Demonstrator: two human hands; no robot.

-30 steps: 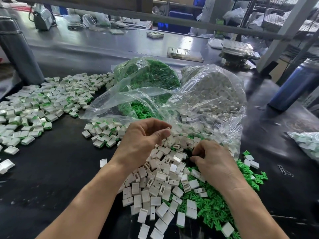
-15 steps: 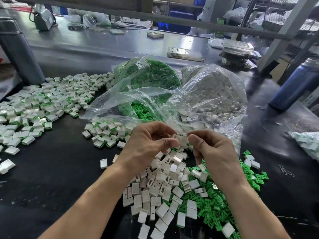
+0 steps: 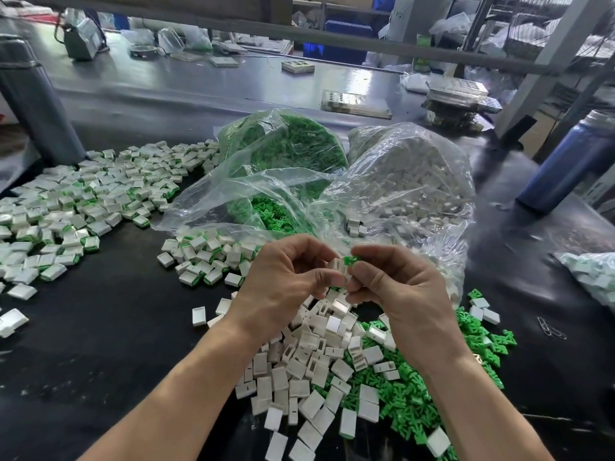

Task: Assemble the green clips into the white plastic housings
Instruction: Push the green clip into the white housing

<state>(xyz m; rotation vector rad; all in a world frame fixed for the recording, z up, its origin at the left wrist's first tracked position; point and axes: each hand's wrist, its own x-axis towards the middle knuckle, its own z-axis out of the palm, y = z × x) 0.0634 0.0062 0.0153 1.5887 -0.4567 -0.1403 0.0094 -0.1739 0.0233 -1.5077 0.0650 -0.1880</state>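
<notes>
Over the near middle of the dark tabletop, the left hand pinches a small white plastic housing while the right hand pinches a green plastic clip at its opening, not yet seated. Many finished green-and-white pieces lie toward the left edge; loose white housings and loose green clips remain, so much is left.
</notes>
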